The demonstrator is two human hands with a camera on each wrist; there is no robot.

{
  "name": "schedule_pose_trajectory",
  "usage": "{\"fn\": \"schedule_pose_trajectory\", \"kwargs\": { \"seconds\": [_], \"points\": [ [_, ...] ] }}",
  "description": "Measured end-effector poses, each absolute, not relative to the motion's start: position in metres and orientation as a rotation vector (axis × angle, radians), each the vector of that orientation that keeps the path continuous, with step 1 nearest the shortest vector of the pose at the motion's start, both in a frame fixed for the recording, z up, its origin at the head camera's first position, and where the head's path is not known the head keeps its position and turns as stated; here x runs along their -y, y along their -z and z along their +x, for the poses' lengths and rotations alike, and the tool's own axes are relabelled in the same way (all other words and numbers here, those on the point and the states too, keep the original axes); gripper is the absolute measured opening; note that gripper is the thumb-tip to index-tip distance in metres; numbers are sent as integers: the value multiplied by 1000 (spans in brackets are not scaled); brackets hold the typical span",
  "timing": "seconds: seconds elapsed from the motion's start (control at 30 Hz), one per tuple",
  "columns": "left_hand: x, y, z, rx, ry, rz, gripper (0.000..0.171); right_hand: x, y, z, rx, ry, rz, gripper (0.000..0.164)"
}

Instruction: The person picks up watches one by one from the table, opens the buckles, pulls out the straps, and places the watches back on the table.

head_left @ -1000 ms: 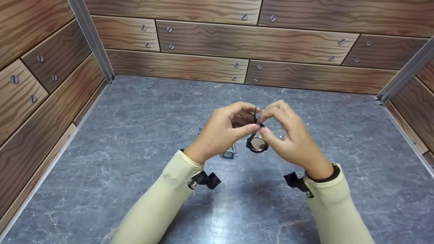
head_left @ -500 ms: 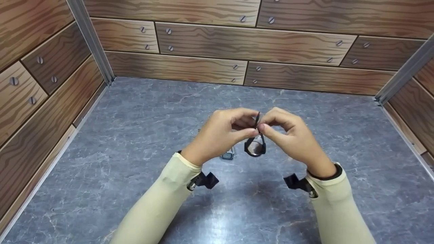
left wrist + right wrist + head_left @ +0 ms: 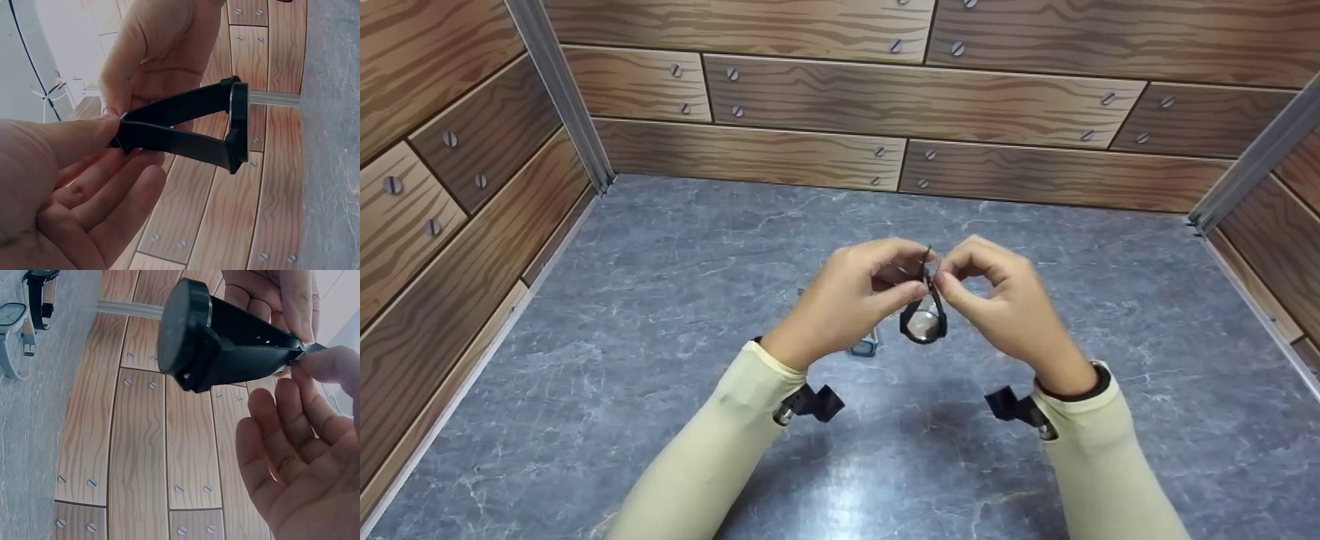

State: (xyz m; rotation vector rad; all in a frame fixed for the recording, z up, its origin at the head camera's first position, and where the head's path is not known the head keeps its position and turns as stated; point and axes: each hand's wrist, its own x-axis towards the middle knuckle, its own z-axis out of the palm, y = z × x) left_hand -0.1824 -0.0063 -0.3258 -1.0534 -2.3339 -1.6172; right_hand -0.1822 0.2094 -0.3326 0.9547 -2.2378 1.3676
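Between the two hands hangs a wristwatch [image 3: 923,327] with a round face and a black strap, held above the table. Its strap is bent into a loop, with the two ends meeting at the fingertips. The left hand [image 3: 859,289] pinches the strap near the buckle, thumb in front. From the other side, the right hand [image 3: 997,300] pinches the strap ends between thumb and index finger. In the left wrist view the black strap [image 3: 174,143] runs from the fingers to the watch case [image 3: 239,121]. Fingertips largely hide the buckle.
On the grey marbled table [image 3: 660,270], partly behind the left hand, lies a watch with a squarish face [image 3: 863,347]. The right wrist view shows this pale-strapped watch [image 3: 11,314] beside a black-strapped watch [image 3: 36,298]. Wood-patterned walls [image 3: 810,97] enclose the table's back and sides.
The right fingers have drawn the strap ends together, so the strap now forms a narrower loop. The watch face has swung slightly left. Both hands sit a little lower in the head view.
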Motion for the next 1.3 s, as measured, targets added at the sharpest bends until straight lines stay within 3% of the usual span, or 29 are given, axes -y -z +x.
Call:
{"fn": "schedule_pose_trajectory", "kwargs": {
  "seconds": [0.4,0.57,0.83,1.3],
  "points": [
    [9,327,-185,2181,1622,-967,29,-211,334,-183,2143,-923,1127,17],
    [11,327,-185,2130,1656,-940,29,-210,333,-182,2089,-999,1174,22],
    [10,326,-186,2114,1675,-927,30,-207,331,-182,1948,-1043,989,23],
    [7,327,-185,2131,1666,-970,31,-207,334,-182,2090,-1083,1034,22]
  ]
}}
